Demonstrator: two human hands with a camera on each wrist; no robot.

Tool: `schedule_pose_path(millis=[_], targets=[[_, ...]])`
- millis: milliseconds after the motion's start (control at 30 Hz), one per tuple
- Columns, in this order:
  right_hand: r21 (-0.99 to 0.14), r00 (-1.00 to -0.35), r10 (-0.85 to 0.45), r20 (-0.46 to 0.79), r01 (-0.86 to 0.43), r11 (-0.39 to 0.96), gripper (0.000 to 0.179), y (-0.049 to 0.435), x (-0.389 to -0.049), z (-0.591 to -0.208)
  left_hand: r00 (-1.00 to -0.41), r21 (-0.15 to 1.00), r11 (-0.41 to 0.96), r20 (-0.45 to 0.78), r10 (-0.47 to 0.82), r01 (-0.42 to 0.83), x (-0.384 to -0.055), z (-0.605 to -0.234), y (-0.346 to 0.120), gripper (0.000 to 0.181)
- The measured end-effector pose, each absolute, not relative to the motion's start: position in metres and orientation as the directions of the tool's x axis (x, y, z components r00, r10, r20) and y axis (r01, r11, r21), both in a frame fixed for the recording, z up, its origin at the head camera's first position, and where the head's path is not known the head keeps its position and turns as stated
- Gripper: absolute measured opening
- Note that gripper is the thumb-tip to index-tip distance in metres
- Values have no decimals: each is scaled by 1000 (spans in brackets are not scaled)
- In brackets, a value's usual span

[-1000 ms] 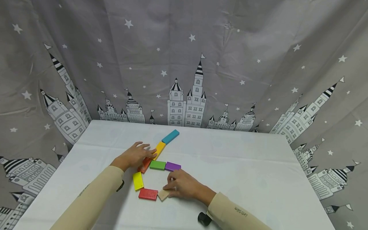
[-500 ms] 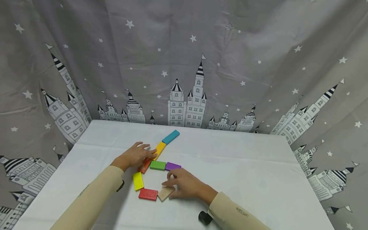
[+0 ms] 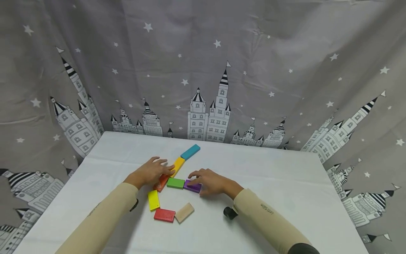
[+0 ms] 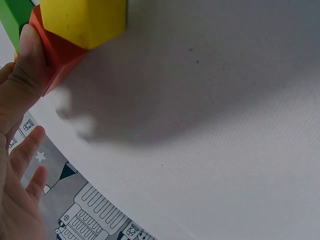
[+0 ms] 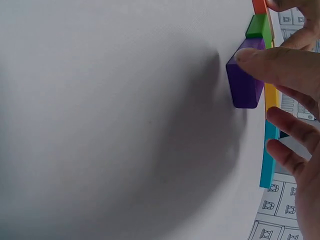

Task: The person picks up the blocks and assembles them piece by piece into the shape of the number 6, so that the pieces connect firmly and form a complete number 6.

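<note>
Flat wooden domino blocks lie on the white tabletop in a bent chain. In the head view my left hand [image 3: 150,173] holds the orange-red block [image 3: 161,183], its thumb against the side and a finger reaching over to the amber block [image 3: 178,164]. My right hand [image 3: 210,181] has thumb and finger on the purple block [image 3: 192,187], which adjoins the green block [image 3: 175,183]. In the right wrist view the thumb [image 5: 255,61] lies over the purple block's upper edge. The natural wood block [image 3: 184,213] lies released beside the red block [image 3: 164,215].
A yellow block [image 3: 153,200] lies between the orange-red and red ones. A blue block [image 3: 190,152] forms the far end of the chain. Behind the table [image 3: 269,183] hangs a grey curtain [image 3: 158,53] printed with castles and stars.
My right hand has let go of the natural wood block and moved up to the purple block. My left hand has stayed on the orange-red block. The head view has shifted slightly.
</note>
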State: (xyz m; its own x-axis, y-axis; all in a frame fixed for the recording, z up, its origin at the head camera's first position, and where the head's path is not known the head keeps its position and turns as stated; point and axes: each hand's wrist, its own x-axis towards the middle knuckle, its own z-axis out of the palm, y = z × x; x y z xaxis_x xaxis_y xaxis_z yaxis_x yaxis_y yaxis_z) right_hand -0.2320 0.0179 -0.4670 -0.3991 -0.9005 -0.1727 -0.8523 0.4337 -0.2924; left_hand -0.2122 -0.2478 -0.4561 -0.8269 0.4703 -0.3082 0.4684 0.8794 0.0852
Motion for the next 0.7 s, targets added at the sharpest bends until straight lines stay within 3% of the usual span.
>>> schedule_pose_path(millis=[300,700], targets=[[-328,-390,-895,-218,-834,443,58,10,-235,-472,-828,81,877,-301,474,473,-213,-457,-248,60],[-345,-376,-902,-211,-835,428,50,6,-235,-473,-828,81,885,-322,458,458,-214,-459,-248,63]])
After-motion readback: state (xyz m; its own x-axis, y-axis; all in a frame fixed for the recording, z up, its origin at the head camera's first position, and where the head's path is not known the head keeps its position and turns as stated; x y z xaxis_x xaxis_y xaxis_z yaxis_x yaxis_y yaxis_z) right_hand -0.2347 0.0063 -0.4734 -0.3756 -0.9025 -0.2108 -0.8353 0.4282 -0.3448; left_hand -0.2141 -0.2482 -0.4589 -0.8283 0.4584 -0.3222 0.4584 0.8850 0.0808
